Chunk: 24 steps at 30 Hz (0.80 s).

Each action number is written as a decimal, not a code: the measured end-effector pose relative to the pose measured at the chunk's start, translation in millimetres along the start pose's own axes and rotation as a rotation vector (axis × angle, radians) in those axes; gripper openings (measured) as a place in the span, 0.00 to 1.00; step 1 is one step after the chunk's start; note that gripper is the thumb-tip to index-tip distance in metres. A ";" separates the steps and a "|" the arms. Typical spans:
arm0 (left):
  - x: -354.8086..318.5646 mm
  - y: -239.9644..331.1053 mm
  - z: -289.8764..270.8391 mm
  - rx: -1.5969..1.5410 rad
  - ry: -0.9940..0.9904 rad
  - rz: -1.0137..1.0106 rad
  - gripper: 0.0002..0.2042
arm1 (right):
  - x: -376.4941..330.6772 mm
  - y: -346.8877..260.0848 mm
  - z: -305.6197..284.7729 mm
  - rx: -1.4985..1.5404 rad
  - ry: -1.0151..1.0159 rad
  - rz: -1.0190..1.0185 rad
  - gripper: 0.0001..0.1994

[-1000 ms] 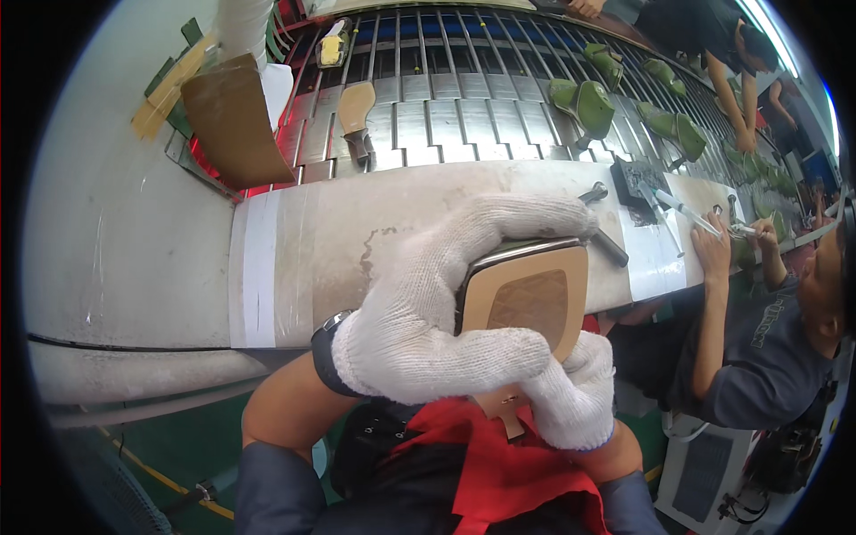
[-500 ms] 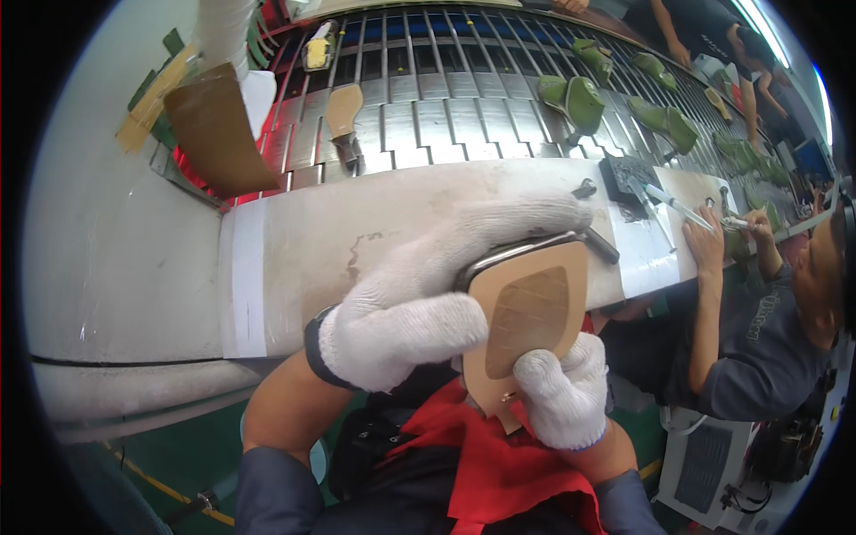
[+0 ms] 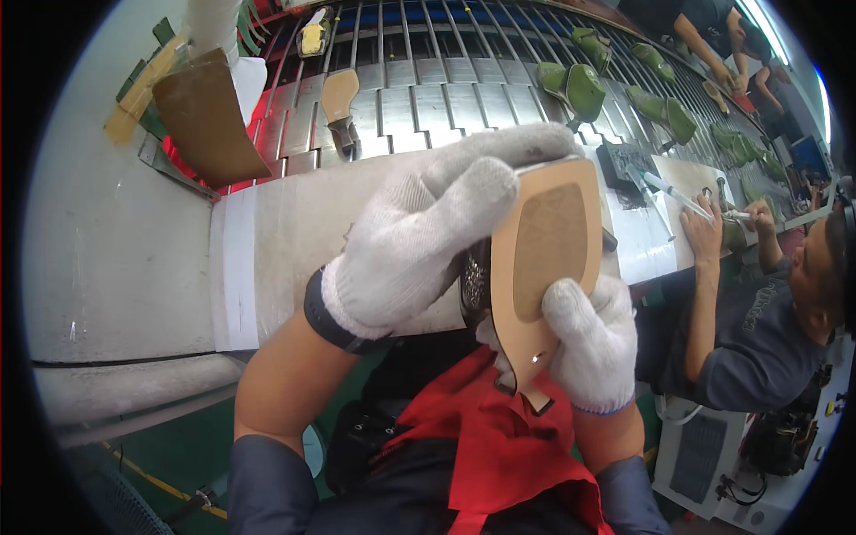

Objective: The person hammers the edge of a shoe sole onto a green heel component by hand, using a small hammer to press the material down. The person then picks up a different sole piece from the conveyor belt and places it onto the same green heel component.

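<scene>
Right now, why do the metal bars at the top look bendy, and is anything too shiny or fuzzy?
In the head view, the fisheye lens bows the conveyor slats and leaves black corners. The slats catch bright glare. The left hand, right hand and tan shoe sole look sharp. Things near the rim, like the co-worker, look squeezed and softer.

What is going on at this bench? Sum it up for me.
A person in white knitted gloves holds a shoe upside down, its tan leather sole facing up. The left hand wraps over the toe end, and the right hand grips the heel end. Beyond lies a slatted metal conveyor carrying green shoe lasts. A co-worker's hand works at the bench to the right.
</scene>
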<state>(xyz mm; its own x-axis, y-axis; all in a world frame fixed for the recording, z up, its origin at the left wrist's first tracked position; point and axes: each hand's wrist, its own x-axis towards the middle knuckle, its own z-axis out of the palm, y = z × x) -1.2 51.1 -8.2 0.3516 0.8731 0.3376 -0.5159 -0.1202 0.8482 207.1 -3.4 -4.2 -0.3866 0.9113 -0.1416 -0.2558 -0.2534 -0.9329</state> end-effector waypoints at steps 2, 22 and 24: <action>5.4 -3.6 -0.1 0.013 0.031 0.017 0.41 | 2.9 -7.8 0.7 -0.042 0.034 0.006 0.18; -53.3 10.9 0.7 0.345 0.139 0.159 0.24 | -14.3 -7.5 18.7 -0.552 -0.114 -0.089 0.14; -65.7 17.2 10.0 0.318 0.247 0.110 0.20 | -15.6 -4.3 23.1 -0.544 -0.146 -0.073 0.13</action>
<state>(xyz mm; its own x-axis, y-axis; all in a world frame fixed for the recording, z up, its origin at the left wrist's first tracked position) -25.4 -13.0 -11.7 0.0905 0.9294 0.3579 -0.2592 -0.3250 0.9095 193.8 -24.0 9.6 -0.5133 0.8561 -0.0594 0.1923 0.0473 -0.9802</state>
